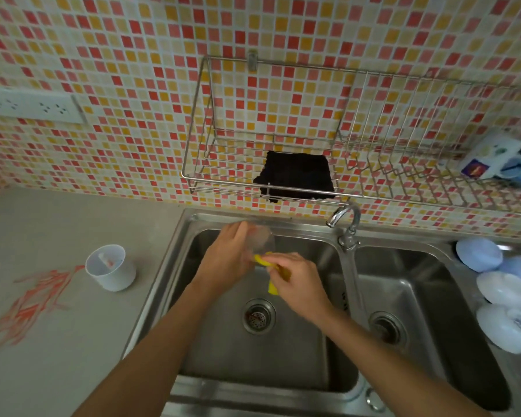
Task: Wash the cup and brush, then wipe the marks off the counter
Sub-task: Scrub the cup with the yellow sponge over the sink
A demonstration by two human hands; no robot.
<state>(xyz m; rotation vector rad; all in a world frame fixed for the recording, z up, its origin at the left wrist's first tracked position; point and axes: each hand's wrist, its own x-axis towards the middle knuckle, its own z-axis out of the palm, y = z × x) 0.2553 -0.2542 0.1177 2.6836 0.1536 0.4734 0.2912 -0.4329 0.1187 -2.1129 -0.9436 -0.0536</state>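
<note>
Over the left basin of a steel double sink (319, 368), the left hand (227, 260) grips a clear cup (260, 240) while the right hand (298, 279) pinches a yellow sponge (272, 288) against it. Red marks (27, 308) streak the grey counter (73, 356) beside a white cup (110, 267); mosaic tiles (133, 55) back the wall. No writing is legible.

1. A wall (118, 55) of small red, yellow and cream tiles fills the back.
2. A white socket strip (30, 105) sits on it at left.
3. A wire rack (358, 176) hangs above the double steel sink (348, 296).
4. The tabletop (57, 224) is grey.
</note>
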